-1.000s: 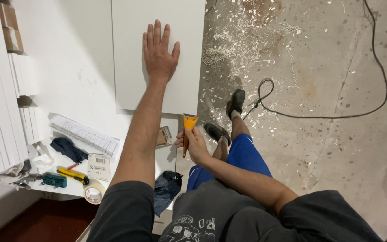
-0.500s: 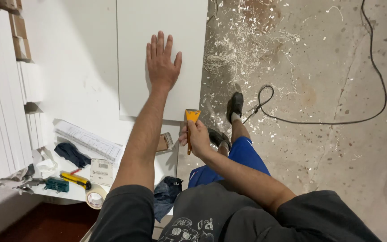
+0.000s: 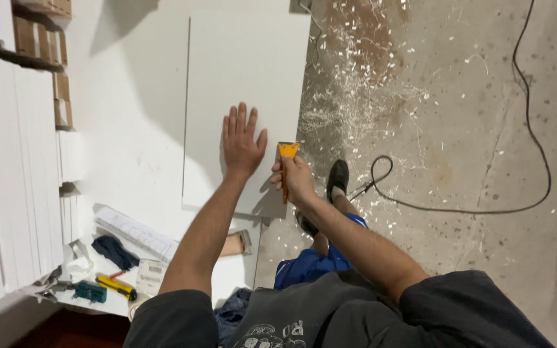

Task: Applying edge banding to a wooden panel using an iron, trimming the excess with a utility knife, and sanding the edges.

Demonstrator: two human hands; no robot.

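the left hand [image 3: 242, 138] lies flat with fingers spread on the white panel [image 3: 246, 77], pressing near its right edge and gripping nothing. the right hand [image 3: 294, 177] is closed around the handle of an orange scraper [image 3: 287, 153], whose head sits at the right edge of the panel, just beside the left thumb. compared with a second ago, both hands have come closer together: the scraper has climbed from below the near corner of the panel up along its right edge, while the pressing hand now sits lower on the board. that reads as a stroke running along the edge, with the panel pinned so it does not slide. whether the blade actually touches the edge is hard to tell from this angle.

the panel rests on a white bench [image 3: 130, 129]. at the near left corner of the bench lie a yellow utility knife [image 3: 116, 286], a dark cloth [image 3: 115, 250] and a roll of tape [image 3: 135, 308]. white shavings [image 3: 356, 96] litter the concrete floor, where a black cable [image 3: 459, 206] loops past the person's shoe [image 3: 337, 179].
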